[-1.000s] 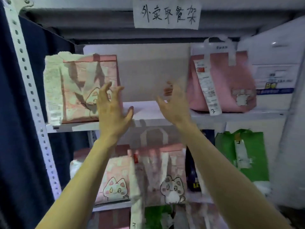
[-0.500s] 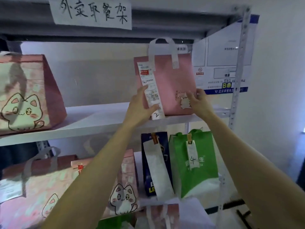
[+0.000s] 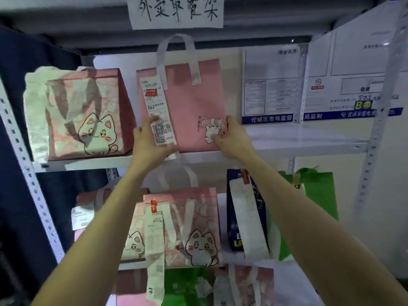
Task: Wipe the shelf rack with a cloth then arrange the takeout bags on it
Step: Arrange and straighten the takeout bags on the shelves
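Two bags on the top shelf [image 3: 298, 142] right now: a cat bag [image 3: 84, 115] at the left and a plain pink bag [image 3: 194, 102] in the middle, standing upright just beside it, and both hands are on that one. The left hand [image 3: 148, 142] grips its lower left edge, thumb lying over the receipt [image 3: 156, 111], the other fingers curled round the side. The right hand [image 3: 234, 138] takes the lower right corner, thumb pressed on the small cat print, fingers wrapped behind the edge. The pink bag looks like soft matte fabric, boxy, with two pale strap handles looping up. One long paper receipt hangs down its front. The right stretch of the shelf is glossy white. Below, four bags show on the middle shelf: a pink one at the back left, a second cat bag in front with a receipt marked 3, a tall navy bag [image 3: 238, 217] and a green bag [image 3: 318, 195]. Both forearms cross in front of that row. Lower down, three more bags, partly cut off. A handwritten paper sign [image 3: 176, 12] hangs overhead, two printed notices [image 3: 269, 93] at the right, and a perforated metal post [image 3: 26, 168] runs down the left
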The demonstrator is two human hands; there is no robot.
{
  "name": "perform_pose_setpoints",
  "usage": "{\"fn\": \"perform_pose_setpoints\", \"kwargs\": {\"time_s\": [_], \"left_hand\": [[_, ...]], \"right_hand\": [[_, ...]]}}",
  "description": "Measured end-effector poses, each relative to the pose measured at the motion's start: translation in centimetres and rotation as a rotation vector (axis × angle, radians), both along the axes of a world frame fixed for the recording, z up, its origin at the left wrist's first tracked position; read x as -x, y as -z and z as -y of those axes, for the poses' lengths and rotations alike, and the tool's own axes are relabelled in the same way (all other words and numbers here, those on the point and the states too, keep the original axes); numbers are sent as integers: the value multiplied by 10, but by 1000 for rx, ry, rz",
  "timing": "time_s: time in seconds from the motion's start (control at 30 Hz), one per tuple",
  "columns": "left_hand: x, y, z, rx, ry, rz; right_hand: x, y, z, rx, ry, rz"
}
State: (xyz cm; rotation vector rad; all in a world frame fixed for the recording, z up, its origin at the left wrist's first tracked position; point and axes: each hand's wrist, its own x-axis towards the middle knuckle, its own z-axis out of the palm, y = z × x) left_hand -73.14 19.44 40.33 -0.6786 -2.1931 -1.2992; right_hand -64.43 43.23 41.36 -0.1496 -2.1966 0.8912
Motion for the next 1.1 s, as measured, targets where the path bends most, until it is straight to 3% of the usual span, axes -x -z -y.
{"fn": "perform_pose_setpoints", "kwargs": {"time_s": [0.23,0.37,0.43,0.5,0.67,0.77,0.9,1.1], "left_hand": [[4,10,22,39,-60,-124],[-27,54,31,-219,-192,-430],[-42,98,35,-286,-242,-460],[-44,151,40,-240,-272,-294],[-26,251,60,-7,-199,307],[-25,266,67,85,-148,400],[-42,256,79,77,-116,401],[-111,196,87,-82,176,68]], "right_hand": [[-2,9,13,17,-42,-3],[-39,68,28,139,55,-409],[-55,119,44,123,112,-507],[-60,175,55,157,135,-359],[-46,274,65,164,76,369],[-43,297,68,136,93,478],[-65,294,75,135,140,343],[-149,258,83,138,134,-202]]}}
